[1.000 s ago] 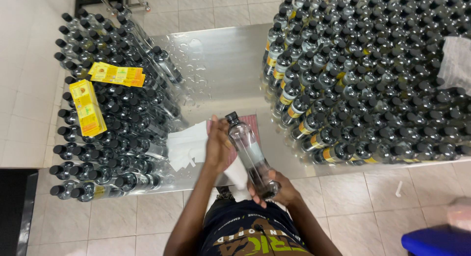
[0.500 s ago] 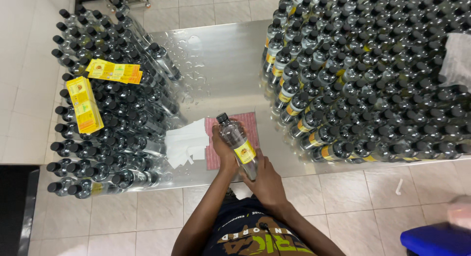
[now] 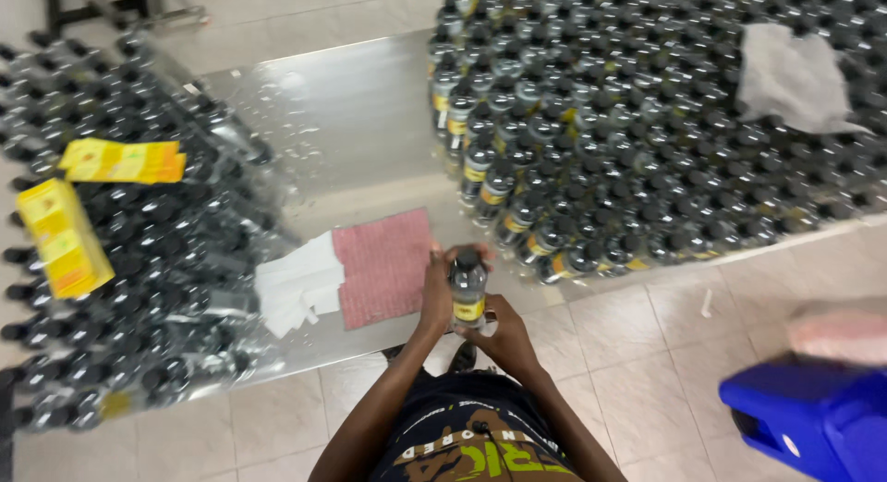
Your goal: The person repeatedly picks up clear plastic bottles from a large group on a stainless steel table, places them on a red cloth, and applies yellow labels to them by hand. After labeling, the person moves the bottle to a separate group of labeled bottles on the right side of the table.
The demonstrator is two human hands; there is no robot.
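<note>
I hold a clear bottle (image 3: 468,288) with a black cap and a yellow label upright at the front edge of a shiny metal table (image 3: 351,122). My left hand (image 3: 434,292) wraps its left side. My right hand (image 3: 504,329) grips it from below and the right. Just left of the bottle a red patterned cloth (image 3: 383,265) lies flat, with white paper sheets (image 3: 297,283) beside it.
Many capped, labelled bottles (image 3: 647,140) stand packed on the right of the table, a white cloth (image 3: 790,75) on top of them. Unlabelled bottles (image 3: 139,260) lie stacked on the left, with yellow label packs (image 3: 63,237) on them. A blue object (image 3: 813,417) sits at lower right on the tiled floor.
The bottle went from lying tilted across my hands to upright, now with a yellow label on it. The view shifted right and closer to the table.
</note>
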